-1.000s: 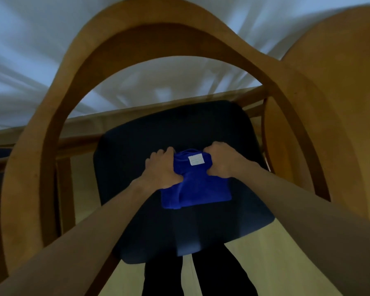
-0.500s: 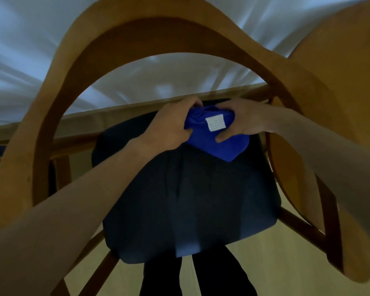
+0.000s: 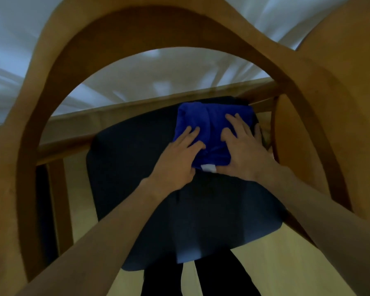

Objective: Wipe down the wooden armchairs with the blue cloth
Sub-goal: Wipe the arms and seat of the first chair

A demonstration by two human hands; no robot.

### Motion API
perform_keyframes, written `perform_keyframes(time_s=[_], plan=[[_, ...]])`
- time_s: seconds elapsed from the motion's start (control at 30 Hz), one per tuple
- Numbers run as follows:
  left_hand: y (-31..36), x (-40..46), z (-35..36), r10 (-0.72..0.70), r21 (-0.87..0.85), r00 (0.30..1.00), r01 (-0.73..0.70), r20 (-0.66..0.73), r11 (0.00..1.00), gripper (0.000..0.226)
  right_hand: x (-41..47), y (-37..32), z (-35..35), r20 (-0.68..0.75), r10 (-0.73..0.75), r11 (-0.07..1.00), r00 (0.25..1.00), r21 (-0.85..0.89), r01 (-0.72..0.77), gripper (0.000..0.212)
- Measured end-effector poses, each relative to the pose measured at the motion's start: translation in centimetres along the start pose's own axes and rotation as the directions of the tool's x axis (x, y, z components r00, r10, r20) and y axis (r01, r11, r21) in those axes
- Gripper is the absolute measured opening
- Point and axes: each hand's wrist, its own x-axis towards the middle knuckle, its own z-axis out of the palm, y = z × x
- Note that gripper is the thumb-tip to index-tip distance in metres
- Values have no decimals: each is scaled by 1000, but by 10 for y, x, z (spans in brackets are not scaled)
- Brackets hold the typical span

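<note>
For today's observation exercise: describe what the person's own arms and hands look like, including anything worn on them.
Both forearms are bare from the frame's lower edge to the wrists; no sleeves show. The left hand and right hand wear no gloves, and no watch, bracelet or ring can be made out in the dim light. Dark trousers show below the seat.

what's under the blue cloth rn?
The blue cloth lies on the chair's dark seat cushion, at its far right corner. The left hand and right hand press flat on top. The cushion surface beneath it is covered, so not visible.
</note>
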Motion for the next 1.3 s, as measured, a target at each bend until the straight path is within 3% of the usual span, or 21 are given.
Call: perform_keyframes(time_s=[0.13,0.23,0.33,0.5,0.63,0.7,0.8,0.87,0.97,1.07,1.13,1.2,1.3], plan=[[-12,-22,6,-105,-192,981,72,-166,979,64,22,-7,-2,-115,-29,998,993,55,35,110],[-28,-36,8,-335,-355,896,224,-290,908,71,42,-23,7,-82,71,996,994,63,-66,115],[-40,-44,12,-438,-450,828,261,-351,854,71,31,-52,30,-186,178,983,966,-9,-182,100],[-43,-51,11,-404,-476,828,195,-389,858,64,24,-65,19,-286,209,978,935,77,-195,62],[-49,-49,-3,-441,-574,800,151,-408,805,57,60,-32,-38,-483,286,957,827,190,-220,71],[-52,-47,-7,-445,-567,800,165,-402,807,56,78,-17,-56,-430,389,917,815,267,-297,76],[-57,-46,-11,-456,-576,812,188,-365,795,54,83,-25,-41,-249,379,921,891,190,-339,64],[-64,-48,-10,-485,-617,817,214,-312,757,47,70,-48,-16,-285,386,921,877,166,-352,62],[-72,-53,-4,-542,-655,798,264,-264,708,37,35,-81,22,-342,276,960,898,136,-243,61],[-68,-53,3,-540,-640,802,279,-256,716,37,0,-93,44,-230,97,992,968,96,-77,62],[-64,-53,8,-525,-645,816,269,-241,715,37,-8,-86,39,-172,66,988,983,148,-40,65],[-61,-52,11,-496,-650,837,247,-230,719,38,0,-68,19,-314,145,964,938,259,-62,69],[-59,-50,12,-486,-662,836,215,-255,718,36,28,-27,-22,-516,367,922,774,311,-230,77]])
